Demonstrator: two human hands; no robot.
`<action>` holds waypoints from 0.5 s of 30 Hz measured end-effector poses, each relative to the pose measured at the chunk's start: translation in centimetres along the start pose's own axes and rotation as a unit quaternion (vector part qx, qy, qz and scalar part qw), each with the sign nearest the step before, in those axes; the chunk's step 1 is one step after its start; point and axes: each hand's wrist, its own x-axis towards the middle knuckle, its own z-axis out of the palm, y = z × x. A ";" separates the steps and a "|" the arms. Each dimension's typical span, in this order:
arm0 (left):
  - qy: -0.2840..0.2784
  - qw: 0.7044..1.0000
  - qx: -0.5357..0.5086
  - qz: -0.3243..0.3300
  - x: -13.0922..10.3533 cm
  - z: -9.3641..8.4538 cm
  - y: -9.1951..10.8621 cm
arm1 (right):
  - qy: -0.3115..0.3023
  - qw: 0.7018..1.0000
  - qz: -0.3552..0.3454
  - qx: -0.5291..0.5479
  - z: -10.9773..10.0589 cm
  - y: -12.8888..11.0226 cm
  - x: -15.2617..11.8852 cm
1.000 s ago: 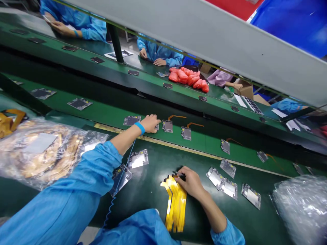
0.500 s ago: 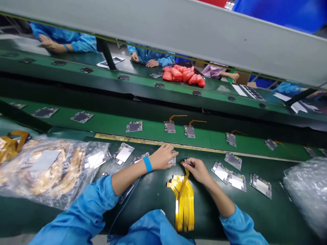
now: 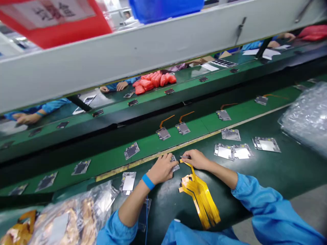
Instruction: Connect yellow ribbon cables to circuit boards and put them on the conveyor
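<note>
My left hand (image 3: 163, 166), with a blue band at the wrist, is closed on the edge of a small circuit board (image 3: 175, 163) on the dark green bench. Its fingers cover much of that board. Just right of it, my right hand (image 3: 196, 159) pinches slim grey tweezers (image 3: 185, 157). Under their tip lies the dark end of a yellow flex cable (image 3: 189, 165), close to the board; whether it touches the board I cannot tell. Below my right hand a fanned bundle of yellow flex cables (image 3: 201, 200) rests on the bench.
Circuit boards with white patches (image 3: 242, 151) lie at right, another board (image 3: 128, 182) at left. Beyond, a green conveyor (image 3: 150, 149) carries boards, some with orange cables. Bags of cables (image 3: 68, 217) and bubble wrap (image 3: 306, 115) flank me. A grey shelf (image 3: 102, 58) crosses above; co-workers sit opposite.
The view has turned, so the bench appears tilted. Both hands stay close together at the board; the cable's end and tweezers remain beside it.
</note>
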 end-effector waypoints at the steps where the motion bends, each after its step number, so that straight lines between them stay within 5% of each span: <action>1: -0.006 1.000 0.001 0.001 0.1 -0.1 0.0 | 0.002 1.000 0.000 0.002 -0.1 -0.2 -0.1; 15: 0.042 0.996 -0.076 -0.002 -0.5 1.2 -0.7 | 0.026 0.998 0.026 -0.049 0.4 -1.9 0.2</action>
